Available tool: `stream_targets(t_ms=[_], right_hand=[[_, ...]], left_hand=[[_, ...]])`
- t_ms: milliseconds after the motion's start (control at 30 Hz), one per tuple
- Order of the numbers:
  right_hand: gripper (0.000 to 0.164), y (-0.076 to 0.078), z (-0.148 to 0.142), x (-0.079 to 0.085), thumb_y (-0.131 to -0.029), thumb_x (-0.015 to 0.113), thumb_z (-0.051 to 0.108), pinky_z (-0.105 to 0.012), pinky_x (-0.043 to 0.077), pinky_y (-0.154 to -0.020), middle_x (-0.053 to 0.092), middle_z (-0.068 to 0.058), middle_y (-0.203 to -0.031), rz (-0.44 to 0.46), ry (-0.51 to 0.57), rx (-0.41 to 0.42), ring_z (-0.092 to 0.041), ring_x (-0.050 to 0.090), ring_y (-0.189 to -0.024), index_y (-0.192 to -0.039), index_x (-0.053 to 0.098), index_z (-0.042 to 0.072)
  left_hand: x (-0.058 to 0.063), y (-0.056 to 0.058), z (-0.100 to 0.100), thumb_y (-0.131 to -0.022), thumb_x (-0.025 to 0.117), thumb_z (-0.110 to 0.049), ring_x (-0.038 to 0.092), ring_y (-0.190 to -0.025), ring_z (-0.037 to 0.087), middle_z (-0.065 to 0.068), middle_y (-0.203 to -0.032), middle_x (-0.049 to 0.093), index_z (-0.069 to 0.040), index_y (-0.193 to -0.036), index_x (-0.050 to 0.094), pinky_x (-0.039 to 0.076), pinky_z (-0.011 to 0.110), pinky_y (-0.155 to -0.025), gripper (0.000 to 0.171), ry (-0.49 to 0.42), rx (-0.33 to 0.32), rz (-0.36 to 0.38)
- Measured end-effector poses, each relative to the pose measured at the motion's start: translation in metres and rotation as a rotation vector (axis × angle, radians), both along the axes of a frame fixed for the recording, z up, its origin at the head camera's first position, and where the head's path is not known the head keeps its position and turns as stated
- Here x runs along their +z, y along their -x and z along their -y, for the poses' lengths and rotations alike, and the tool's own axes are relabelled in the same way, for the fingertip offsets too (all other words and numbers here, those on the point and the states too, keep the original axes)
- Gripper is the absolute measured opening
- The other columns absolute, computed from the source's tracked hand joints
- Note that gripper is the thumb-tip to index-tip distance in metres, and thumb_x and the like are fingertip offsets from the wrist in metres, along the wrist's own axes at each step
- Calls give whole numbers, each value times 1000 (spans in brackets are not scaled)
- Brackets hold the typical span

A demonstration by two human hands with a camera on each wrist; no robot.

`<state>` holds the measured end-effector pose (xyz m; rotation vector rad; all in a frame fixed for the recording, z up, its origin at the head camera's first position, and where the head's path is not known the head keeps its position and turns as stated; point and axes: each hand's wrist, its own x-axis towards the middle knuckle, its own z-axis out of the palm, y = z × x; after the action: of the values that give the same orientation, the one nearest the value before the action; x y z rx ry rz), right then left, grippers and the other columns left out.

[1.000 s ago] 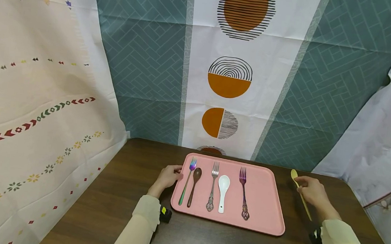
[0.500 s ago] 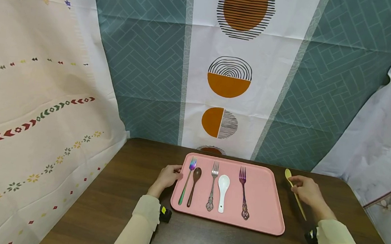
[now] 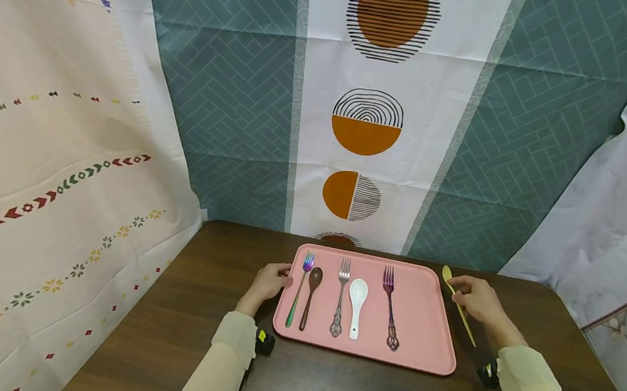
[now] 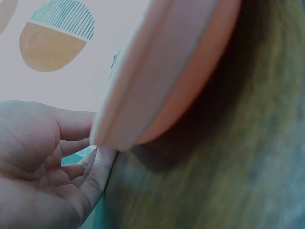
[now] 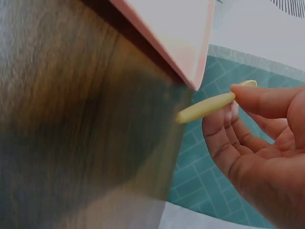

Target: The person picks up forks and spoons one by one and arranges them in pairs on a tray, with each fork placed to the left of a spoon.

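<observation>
In the head view, a pink tray lies on the brown table. My left hand pinches its left rim between thumb and fingers, as the left wrist view also shows. On the tray, from left to right, are a rainbow fork, a dark brown spoon, a silver fork, a white spoon and a purple fork. Just right of the tray, my right hand pinches a long yellow spoon by its handle, bowl end pointing away.
The wooden table extends around the tray on all sides. A patterned cloth hangs behind the table's back edge. Pale cloths hang at the left and right. The tray's right portion is bare pink surface.
My right hand has moved left with the yellow spoon, closer to the tray's right edge. My left hand and the tray stay in place.
</observation>
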<state>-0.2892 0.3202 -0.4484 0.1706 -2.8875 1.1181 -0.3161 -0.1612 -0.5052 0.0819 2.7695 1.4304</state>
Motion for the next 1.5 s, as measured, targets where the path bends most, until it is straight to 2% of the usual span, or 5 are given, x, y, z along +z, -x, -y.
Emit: stream_targets(t_ms=[267,500,700,1267,1500], right_hand=[[36,1,14,0,-93,63,-4,-41,55,-57,64,-13,-87,67,37,30,-24,59,-64,-127,61,-12],[37,-2,26,-1,-91,63,-6,-40,57,-57,65,-21,-90,90,79,68,-22,59,-64,-127,61,-15],[37,-3,36,-4,-90,63,-7,-40,57,-54,61,-16,-86,113,106,57,-21,58,-62,-126,62,-15],[32,1,57,-11,-90,68,-5,-35,57,-56,65,-13,-83,121,52,37,-20,61,-64,-121,66,-11],[32,5,64,-15,-87,67,-8,-38,57,-51,65,-14,-80,98,64,62,-18,62,-55,-118,67,-13]], left_hand=[[1,-2,0,-97,66,-7,61,-98,27,12,-108,68,3,-138,64,53,47,-94,42,1,-7,-5],[1,-2,0,-96,67,-7,62,-97,26,11,-107,69,2,-137,65,54,46,-93,42,15,-5,-15],[0,-2,1,-96,67,-7,62,-96,25,12,-107,69,2,-137,65,54,46,-92,42,13,-11,-20],[0,-2,1,-98,66,-8,62,-97,25,11,-109,68,2,-139,64,54,46,-93,42,-3,-13,0],[-1,-1,1,-97,66,-7,63,-95,25,11,-108,68,3,-139,63,55,46,-92,43,-2,-16,-8]])
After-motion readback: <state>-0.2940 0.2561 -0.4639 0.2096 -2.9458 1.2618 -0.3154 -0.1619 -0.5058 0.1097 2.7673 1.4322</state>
